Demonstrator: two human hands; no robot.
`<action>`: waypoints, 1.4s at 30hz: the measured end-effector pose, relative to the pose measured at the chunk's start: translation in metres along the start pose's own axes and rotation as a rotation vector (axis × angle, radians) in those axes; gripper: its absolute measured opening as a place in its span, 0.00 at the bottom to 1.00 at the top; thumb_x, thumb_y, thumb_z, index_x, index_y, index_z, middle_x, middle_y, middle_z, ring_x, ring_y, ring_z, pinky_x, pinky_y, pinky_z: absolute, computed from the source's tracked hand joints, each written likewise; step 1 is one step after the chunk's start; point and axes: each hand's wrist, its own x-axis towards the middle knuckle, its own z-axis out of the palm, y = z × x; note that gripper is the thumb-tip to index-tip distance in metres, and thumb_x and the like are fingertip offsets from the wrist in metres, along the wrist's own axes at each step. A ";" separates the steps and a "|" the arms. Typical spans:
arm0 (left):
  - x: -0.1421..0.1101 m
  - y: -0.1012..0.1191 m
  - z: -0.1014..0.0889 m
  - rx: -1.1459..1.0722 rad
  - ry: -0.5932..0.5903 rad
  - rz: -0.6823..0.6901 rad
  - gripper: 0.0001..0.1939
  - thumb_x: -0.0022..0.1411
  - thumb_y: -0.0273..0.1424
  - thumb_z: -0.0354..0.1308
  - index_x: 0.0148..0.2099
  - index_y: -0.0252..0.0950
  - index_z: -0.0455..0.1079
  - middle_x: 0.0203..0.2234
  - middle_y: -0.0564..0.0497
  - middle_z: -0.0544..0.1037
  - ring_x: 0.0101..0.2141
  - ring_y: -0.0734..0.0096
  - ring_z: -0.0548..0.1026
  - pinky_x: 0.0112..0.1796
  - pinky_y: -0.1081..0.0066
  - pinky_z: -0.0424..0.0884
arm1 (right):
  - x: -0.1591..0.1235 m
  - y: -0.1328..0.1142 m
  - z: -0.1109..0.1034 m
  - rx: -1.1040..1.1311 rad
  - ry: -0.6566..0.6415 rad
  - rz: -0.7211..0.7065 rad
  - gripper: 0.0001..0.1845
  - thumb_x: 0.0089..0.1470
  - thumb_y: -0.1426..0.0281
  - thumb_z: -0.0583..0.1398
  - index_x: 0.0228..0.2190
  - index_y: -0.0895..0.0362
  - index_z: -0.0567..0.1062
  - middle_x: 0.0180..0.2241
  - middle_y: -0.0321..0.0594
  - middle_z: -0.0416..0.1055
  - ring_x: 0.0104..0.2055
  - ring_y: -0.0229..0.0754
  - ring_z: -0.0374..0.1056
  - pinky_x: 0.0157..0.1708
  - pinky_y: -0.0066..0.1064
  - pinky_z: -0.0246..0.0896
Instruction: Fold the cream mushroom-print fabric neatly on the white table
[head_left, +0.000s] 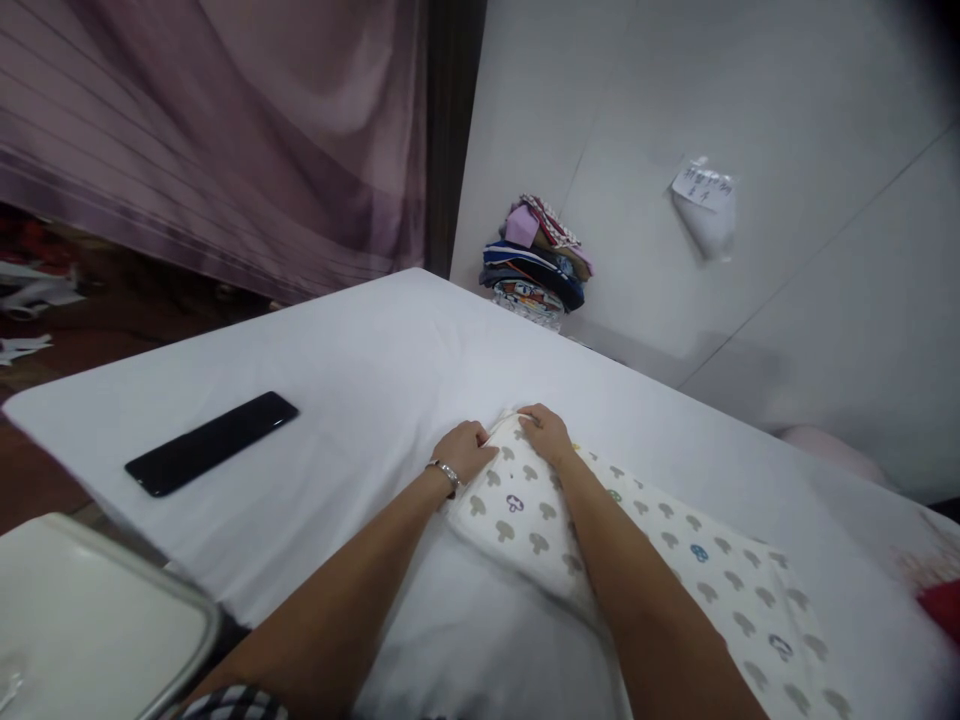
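Observation:
A white cloth (525, 505) printed with grey mushrooms and a few coloured ones lies on the white-covered table. Part of it is folded over, and the rest stretches to the right beneath my right forearm. My left hand (460, 452), with a silver bracelet at the wrist, grips the left side of the folded part near its far corner. At the far edge, my right hand (546, 432) has its fingers closed on the same cloth. Some fingertips of both hands are hidden by the fabric.
A long black phone-like slab (212, 442) lies on the table (360, 360) at left. Folded clothes (534, 262) are stacked by the wall. A plastic pouch with a note (705, 205) hangs there. A pale chair-like surface (97, 625) stands lower left; a mauve curtain (262, 130) hangs behind.

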 end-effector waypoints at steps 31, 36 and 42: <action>0.001 0.003 0.002 0.064 0.065 -0.079 0.04 0.52 0.32 0.50 0.29 0.39 0.64 0.26 0.53 0.74 0.29 0.69 0.70 0.25 0.71 0.57 | -0.001 0.000 0.000 0.038 0.006 0.022 0.12 0.50 0.63 0.53 0.34 0.51 0.74 0.36 0.35 0.71 0.39 0.40 0.65 0.43 0.33 0.58; 0.004 0.001 0.004 -0.001 0.033 -0.023 0.11 0.53 0.32 0.50 0.40 0.40 0.65 0.31 0.53 0.75 0.32 0.69 0.70 0.29 0.72 0.60 | -0.001 -0.001 0.000 0.043 0.015 0.008 0.12 0.51 0.63 0.53 0.33 0.52 0.74 0.34 0.35 0.71 0.38 0.40 0.65 0.42 0.33 0.58; 0.004 0.008 0.004 0.015 0.068 0.051 0.11 0.55 0.40 0.50 0.36 0.40 0.66 0.30 0.53 0.73 0.31 0.70 0.70 0.31 0.71 0.61 | -0.002 -0.002 0.000 0.063 0.025 0.013 0.12 0.51 0.64 0.52 0.32 0.52 0.74 0.34 0.34 0.71 0.38 0.40 0.65 0.42 0.32 0.58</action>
